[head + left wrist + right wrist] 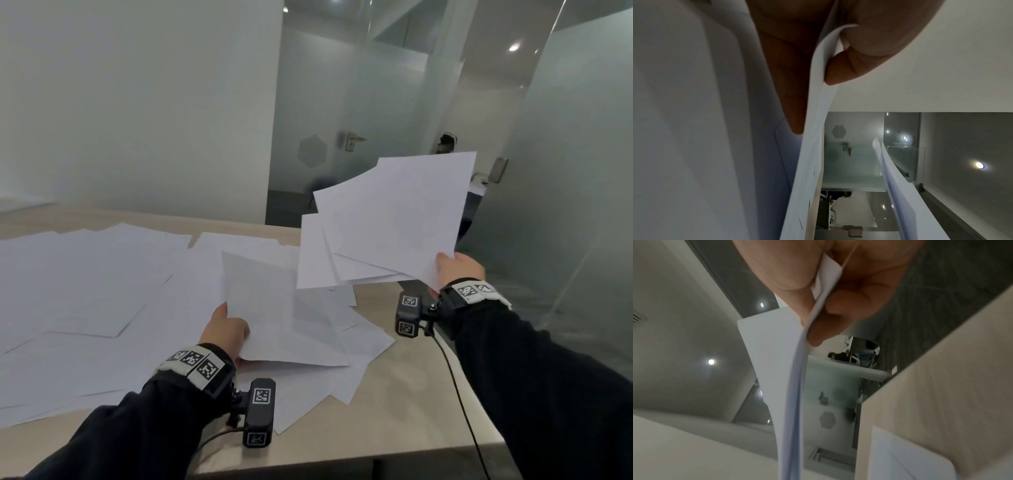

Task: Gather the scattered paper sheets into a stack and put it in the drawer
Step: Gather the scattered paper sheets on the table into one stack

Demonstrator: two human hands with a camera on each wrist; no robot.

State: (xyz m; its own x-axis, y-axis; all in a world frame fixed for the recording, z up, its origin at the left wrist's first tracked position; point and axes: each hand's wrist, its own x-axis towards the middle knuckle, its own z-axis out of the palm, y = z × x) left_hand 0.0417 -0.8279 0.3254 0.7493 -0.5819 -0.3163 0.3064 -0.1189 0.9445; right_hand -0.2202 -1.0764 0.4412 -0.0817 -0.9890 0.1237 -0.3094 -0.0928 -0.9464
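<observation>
Several white paper sheets [89, 294] lie scattered and overlapping across the light wooden table [404, 404]. My left hand [227, 330] pinches the near corner of a sheet [270, 308] and holds it lifted above the pile; the left wrist view shows thumb and finger [849, 68] clamped on that sheet's edge [818, 113]. My right hand [452, 269] grips a loose fan of several sheets [394, 219] raised above the table's right part. The right wrist view shows that bundle [795, 386] edge-on between the fingers [838, 308]. No drawer is in view.
The table's front edge [342, 462] runs close to my body, and its right end stops by a frosted glass wall [565, 205]. A glass door with a handle [352, 140] stands behind the table. Cables trail from both wrist cameras.
</observation>
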